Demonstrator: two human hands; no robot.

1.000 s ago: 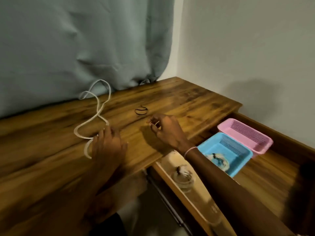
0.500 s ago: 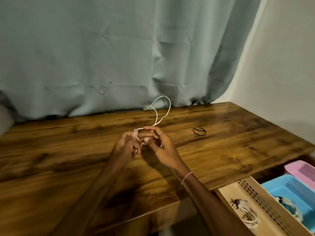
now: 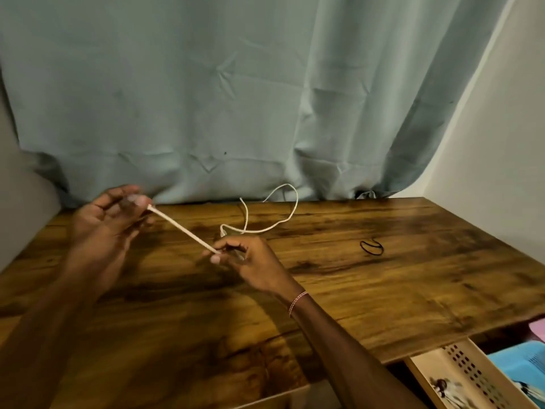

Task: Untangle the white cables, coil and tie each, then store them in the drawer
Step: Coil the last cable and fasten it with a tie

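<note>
One thin white cable (image 3: 184,229), partly taut

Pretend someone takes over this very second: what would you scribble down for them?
Left hand pinches the end of the cable. Right hand pinches it further along, with a straight stretch between them.
The rest of the cable lies loose on the desk, and a black band lies to the right.
Done: a blurred bundle, apparently tied, lies in the beige tray.
Left: coil this cable, tie it, and put it in the open drawer.
</note>
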